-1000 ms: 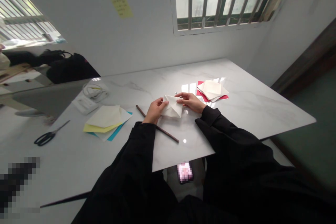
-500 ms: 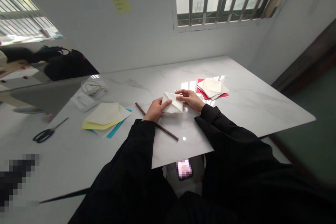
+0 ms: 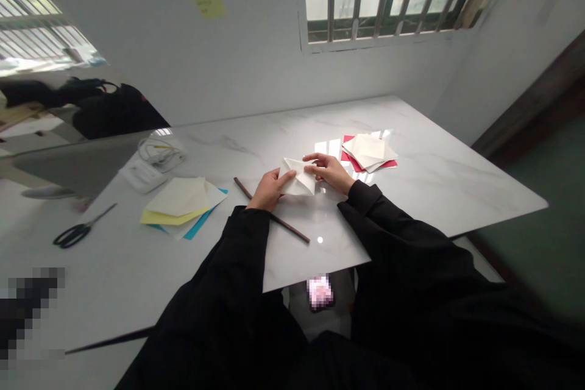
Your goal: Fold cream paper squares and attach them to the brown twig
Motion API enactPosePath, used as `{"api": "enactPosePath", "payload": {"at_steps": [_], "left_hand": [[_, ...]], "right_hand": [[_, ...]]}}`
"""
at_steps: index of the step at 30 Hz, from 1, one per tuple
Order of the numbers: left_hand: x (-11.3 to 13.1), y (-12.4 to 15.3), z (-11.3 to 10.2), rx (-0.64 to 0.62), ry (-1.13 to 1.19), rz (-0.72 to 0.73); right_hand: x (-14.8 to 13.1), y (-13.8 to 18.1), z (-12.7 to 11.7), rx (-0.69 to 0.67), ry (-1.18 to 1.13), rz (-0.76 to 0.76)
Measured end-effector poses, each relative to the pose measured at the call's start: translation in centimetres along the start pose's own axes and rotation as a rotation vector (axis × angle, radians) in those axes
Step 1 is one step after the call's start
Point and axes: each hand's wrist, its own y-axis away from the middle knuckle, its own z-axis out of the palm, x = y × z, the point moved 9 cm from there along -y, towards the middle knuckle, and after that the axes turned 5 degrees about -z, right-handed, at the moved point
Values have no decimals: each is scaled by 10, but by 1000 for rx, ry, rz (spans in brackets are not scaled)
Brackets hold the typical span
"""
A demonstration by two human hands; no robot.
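Note:
A small piece of folded white paper [image 3: 299,184] is held up above the table between both hands. My left hand [image 3: 269,190] grips its left side, thumb lying on top and the other fingers mostly hidden beneath. At the upper right edge, my right hand [image 3: 333,173] pinches the paper between thumb and fingers. Crease lines and flaps show on the paper's face. Under my left wrist lies a thin dark brown stick [image 3: 292,229], partly covered by the wrist.
Left of my hands lies a stack of cream, yellow and blue paper [image 3: 176,198]. Black-handled scissors [image 3: 75,234] and a white cable with a white box [image 3: 144,175] are farther left. White and red papers [image 3: 370,152] lie to the right on the marble-patterned table [image 3: 448,177].
Both hands keep their hold on the folded paper, with barely any finger movement. The whole view has shifted slightly.

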Motion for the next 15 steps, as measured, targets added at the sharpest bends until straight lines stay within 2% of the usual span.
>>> {"api": "enactPosePath", "payload": {"at_steps": [8, 15], "left_hand": [[0, -4, -11, 95, 87, 10], [-3, -6, -8, 78, 48, 31]], "right_hand": [[-1, 5, 18, -148, -184, 92], [11, 2, 11, -80, -164, 113]]}}
